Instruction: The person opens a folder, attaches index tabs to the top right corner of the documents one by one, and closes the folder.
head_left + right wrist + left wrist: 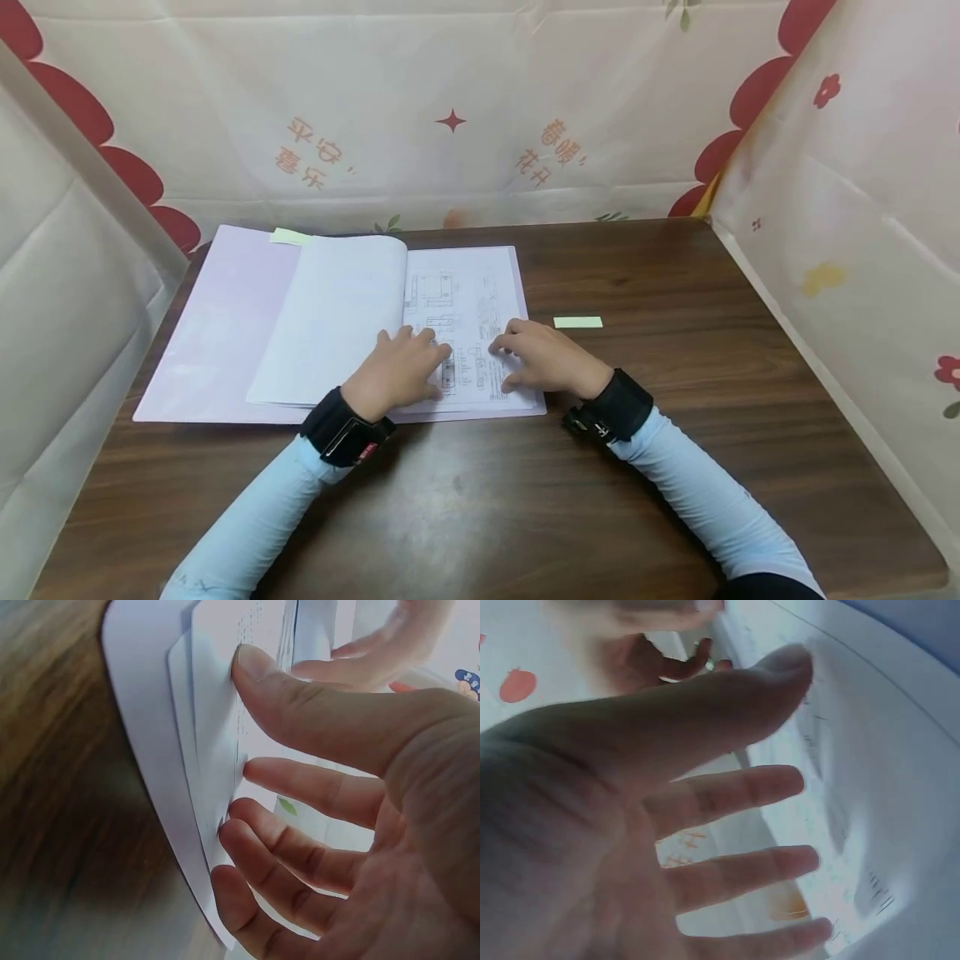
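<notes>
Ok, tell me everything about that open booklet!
The booklet lies open on the brown table. Its lilac cover sticks out past white paper pages. The left page looks blank; the right page has thin drawings and tiny print. A green strip peeks out at the top. The right hand touches it; the left hand spreads over it.

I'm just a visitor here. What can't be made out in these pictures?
Small print on the drawing page: too small in the head view, blurred in the left wrist view.
Part of that page: covered by the left hand and right hand in the head view.
Undersides of the turned pages: hidden by the sheets themselves, head view.
Left sleeve, upper end: cut off by the head view's bottom edge.
</notes>
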Demonstrator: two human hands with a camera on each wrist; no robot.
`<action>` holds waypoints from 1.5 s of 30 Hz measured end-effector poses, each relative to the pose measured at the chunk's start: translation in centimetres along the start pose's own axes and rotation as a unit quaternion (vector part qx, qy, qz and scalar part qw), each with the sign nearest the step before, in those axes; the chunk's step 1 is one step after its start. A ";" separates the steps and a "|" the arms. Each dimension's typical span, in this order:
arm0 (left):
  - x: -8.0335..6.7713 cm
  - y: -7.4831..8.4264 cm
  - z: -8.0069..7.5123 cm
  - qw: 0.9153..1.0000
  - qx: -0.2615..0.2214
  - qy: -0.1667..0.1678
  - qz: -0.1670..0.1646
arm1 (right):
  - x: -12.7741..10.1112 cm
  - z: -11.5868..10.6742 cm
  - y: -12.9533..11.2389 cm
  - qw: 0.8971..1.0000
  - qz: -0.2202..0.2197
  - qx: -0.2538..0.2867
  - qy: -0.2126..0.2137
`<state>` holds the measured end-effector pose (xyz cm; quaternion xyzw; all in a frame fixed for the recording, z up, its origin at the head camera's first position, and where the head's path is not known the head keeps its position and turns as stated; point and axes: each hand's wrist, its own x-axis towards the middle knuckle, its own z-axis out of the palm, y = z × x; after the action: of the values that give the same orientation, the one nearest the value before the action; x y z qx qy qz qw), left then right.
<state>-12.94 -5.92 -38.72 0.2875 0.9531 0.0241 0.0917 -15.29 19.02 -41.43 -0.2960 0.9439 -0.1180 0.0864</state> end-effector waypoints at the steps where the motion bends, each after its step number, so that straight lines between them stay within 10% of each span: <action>1: 0.1 -0.2 0.3 1.000 -0.008 -0.008 -0.007 | 0.1 0.1 0.0 1.000 -0.006 0.001 -0.001; 6: 0.3 -0.7 1.0 0.999 -0.033 -0.020 -0.024 | 0.0 -1.6 1.9 0.999 -0.008 0.027 0.043; 10: 0.6 -0.7 0.9 0.999 -0.031 -0.015 -0.016 | -1.9 -4.4 5.3 0.988 0.104 0.022 0.112; 18: 0.6 -0.5 0.8 0.999 -0.040 -0.020 -0.026 | -3.2 -4.5 8.6 0.959 0.278 0.028 0.045; 45: 1.0 -0.4 1.0 0.999 -0.041 -0.020 -0.025 | -1.3 -2.2 10.2 0.941 0.330 0.051 0.057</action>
<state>-13.79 -5.66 -39.92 0.2601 0.9562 0.0549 0.1225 -20.20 28.27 -41.95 0.0440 0.9847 -0.1477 0.0819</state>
